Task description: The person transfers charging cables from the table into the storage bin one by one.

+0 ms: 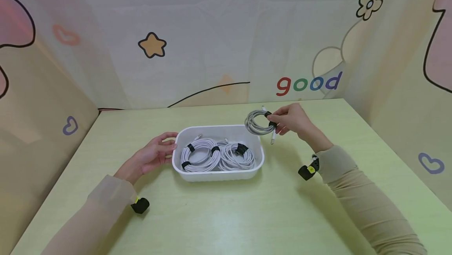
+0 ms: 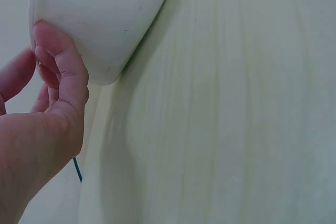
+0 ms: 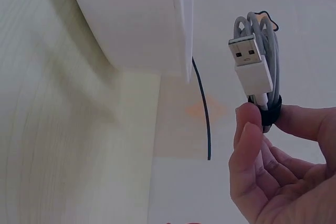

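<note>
My right hand (image 1: 291, 119) pinches a coiled grey USB cable (image 1: 252, 123) by its black strap, held up above the right end of a white plastic box (image 1: 219, 175). In the right wrist view, the cable's white USB plug (image 3: 253, 78) points away from the fingertips. Two coiled white cables (image 1: 201, 166) (image 1: 231, 164) with black straps lie side by side in the box. At the box's left end, my left hand (image 1: 155, 155) holds its rim, with thumb and bent fingertips right at the edge in the left wrist view.
The box stands on a pale wood-grain table (image 1: 219, 215). A printed cloth backdrop (image 1: 212, 51) rises behind the table and along both sides. Each wrist carries a small black camera (image 1: 140, 205).
</note>
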Demonstrator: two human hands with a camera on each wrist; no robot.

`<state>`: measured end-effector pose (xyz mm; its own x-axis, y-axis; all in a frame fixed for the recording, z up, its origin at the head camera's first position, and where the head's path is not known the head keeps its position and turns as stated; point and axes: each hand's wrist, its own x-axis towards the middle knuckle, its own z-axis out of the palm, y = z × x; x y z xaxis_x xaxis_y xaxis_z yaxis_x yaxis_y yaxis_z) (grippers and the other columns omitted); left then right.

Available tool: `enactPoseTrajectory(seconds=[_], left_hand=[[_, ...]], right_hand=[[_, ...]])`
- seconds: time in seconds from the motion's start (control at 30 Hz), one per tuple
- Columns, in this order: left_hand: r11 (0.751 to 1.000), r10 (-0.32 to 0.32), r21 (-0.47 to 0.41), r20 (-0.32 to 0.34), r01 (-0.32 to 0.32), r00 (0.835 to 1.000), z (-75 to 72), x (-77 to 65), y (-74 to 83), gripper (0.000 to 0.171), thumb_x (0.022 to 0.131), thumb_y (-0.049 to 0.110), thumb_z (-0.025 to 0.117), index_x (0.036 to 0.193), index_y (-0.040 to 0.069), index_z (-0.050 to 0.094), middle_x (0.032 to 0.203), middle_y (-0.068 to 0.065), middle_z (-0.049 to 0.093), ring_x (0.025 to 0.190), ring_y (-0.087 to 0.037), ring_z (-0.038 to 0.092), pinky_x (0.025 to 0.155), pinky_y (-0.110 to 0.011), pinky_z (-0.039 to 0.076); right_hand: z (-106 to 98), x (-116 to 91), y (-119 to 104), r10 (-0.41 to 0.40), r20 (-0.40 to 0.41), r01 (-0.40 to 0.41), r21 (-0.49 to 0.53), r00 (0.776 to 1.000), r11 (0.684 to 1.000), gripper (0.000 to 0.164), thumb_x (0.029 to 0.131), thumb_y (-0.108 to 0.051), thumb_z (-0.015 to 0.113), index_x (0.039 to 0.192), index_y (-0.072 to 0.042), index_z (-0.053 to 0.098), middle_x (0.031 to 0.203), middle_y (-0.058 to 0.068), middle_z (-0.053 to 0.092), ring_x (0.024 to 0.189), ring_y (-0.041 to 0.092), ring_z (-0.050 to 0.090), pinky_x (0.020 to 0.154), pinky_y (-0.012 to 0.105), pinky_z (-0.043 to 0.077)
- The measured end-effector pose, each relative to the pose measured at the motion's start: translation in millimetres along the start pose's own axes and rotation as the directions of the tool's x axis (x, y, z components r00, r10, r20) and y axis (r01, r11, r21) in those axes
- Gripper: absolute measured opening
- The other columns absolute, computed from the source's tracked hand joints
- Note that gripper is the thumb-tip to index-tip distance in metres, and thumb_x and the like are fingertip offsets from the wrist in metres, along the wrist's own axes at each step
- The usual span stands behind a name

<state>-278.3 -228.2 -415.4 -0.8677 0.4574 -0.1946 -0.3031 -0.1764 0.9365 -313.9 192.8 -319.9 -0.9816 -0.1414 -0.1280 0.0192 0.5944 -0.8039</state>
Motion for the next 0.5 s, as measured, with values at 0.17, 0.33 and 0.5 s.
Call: enactPoseTrajectory(seconds=[0.17, 0.33, 0.5], left_hand=[[1.000, -0.002, 0.003, -0.010, 0.002, 1.000, 0.0, 1.2, -0.1, 0.040, 0.097, 0.002, 0.051, 0.133, 0.013, 0.037, 0.101, 0.001, 0.063, 0.086, -0.012, 0.065, 0.075, -0.031, 0.057], [1.000, -0.007, 0.005, -0.013, 0.007, 1.000, -0.5, 1.8, -1.4, 0.037, 0.098, 0.001, 0.049, 0.131, 0.014, 0.038, 0.101, 0.002, 0.063, 0.085, -0.012, 0.065, 0.074, -0.031, 0.057], [1.000, -0.003, 0.000, -0.011, 0.003, 1.000, -0.3, 2.0, -3.4, 0.036, 0.098, 0.001, 0.049, 0.129, 0.015, 0.038, 0.099, 0.002, 0.063, 0.084, -0.012, 0.065, 0.073, -0.031, 0.057]], right_hand=[[11.0, -3.1, -4.6, -0.032, 0.062, 0.035, -0.038, 0.998, 0.999, 0.033, 0.091, -0.023, 0.068, 0.109, 0.004, 0.066, 0.075, 0.002, 0.069, 0.061, 0.015, 0.065, 0.058, 0.024, 0.054], [24.3, -3.6, -7.0, -0.077, 0.124, 0.087, -0.075, 0.989, 0.993, 0.028, 0.091, -0.022, 0.067, 0.105, 0.001, 0.069, 0.077, 0.001, 0.067, 0.067, 0.020, 0.062, 0.058, 0.023, 0.049], [35.1, -4.7, -10.1, -0.117, 0.177, 0.151, -0.194, 0.977, 0.969, 0.029, 0.093, -0.027, 0.064, 0.106, -0.003, 0.071, 0.088, 0.009, 0.072, 0.074, 0.021, 0.058, 0.059, 0.023, 0.043]])
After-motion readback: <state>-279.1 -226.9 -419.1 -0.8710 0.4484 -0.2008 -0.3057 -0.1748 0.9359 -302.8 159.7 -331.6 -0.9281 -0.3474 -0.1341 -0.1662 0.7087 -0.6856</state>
